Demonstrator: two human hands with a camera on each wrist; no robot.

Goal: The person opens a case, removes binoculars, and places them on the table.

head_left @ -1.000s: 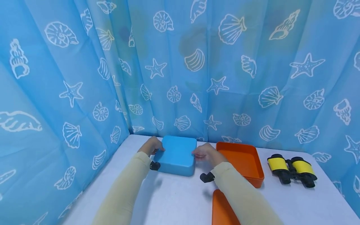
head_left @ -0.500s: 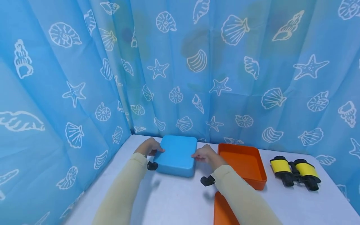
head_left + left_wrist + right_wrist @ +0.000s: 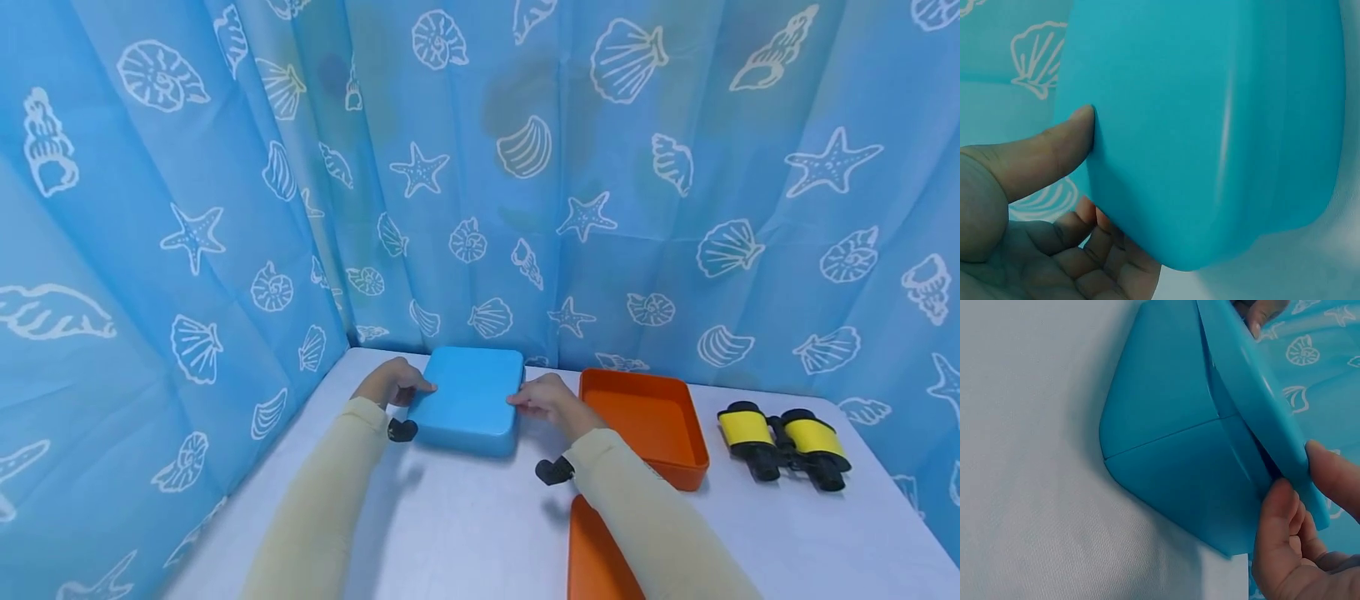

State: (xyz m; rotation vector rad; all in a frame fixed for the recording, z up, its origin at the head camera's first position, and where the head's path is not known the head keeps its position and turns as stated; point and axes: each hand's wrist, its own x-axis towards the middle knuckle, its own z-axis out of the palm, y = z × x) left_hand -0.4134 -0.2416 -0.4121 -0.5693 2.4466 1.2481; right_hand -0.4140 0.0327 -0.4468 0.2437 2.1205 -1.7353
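The blue box [image 3: 1166,481] sits on the white table [image 3: 450,517], at the far side, a bit left of the middle, near the blue curtain [image 3: 450,192]. Its blue lid [image 3: 472,387] is on top, but not snug: on the right side there is a dark gap between lid and box.

The left hand [image 3: 394,383] holds the lid's left edge, with the thumb on top and the other fingers bent below. The right hand [image 3: 551,402] pinches the right edge, with its thumb on top and a finger tucked into the gap.

The lid looks like smooth, hard plastic. I think it is light and stiff, so it should not bend much. Its shiny top could be slippery, and the round corners may slide out of a grip. The best place to hold it seems to be the middle of the left and right edges, with both sides kept level so it does not get stuck.

To the right is an orange box [image 3: 678,477], then the yellow and black binoculars [image 3: 783,442]. A flat orange piece [image 3: 600,554] lies nearer, partly behind the right sleeve [image 3: 652,508].
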